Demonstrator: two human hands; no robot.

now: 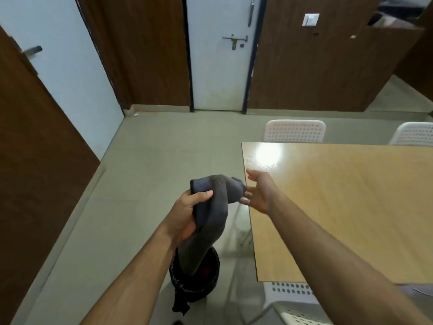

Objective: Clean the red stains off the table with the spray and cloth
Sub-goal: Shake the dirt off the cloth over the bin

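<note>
1. A light wooden rectangular table point(351, 207) fills the right side of the head view, its near left corner by the person's right forearm and a bright glare patch near its far left corner.
2. Two white perforated plastic chairs stand at the table's far edge, one point(294, 130) behind the left corner and one point(414, 133) at the right border; a third white perforated chair point(290, 299) sits under the table's near edge.
3. On the grey tiled floor point(145, 148), below the hands, stands a round black bin with a dark liner point(196, 285); something red shows inside it, too small to identify.
4. A white door with a metal latch point(220, 55) stands straight ahead between brown wood-panelled walls.
5. The dark grey cloth point(212, 207) is held in the air to the left of the table, above the bin and off the tabletop.
6. The cloth's long axis runs roughly vertically: its upper end is bunched and folds over toward the right, and its lower end hangs down in front of the bin.
7. The left hand point(187, 214) grips the cloth, thumb pressed across the front of the fabric.
8. The right hand point(260, 191) is spread, fingers extended toward the cloth's upper right fold; the fingertips are at the fabric, but a pinch cannot be confirmed.
</note>
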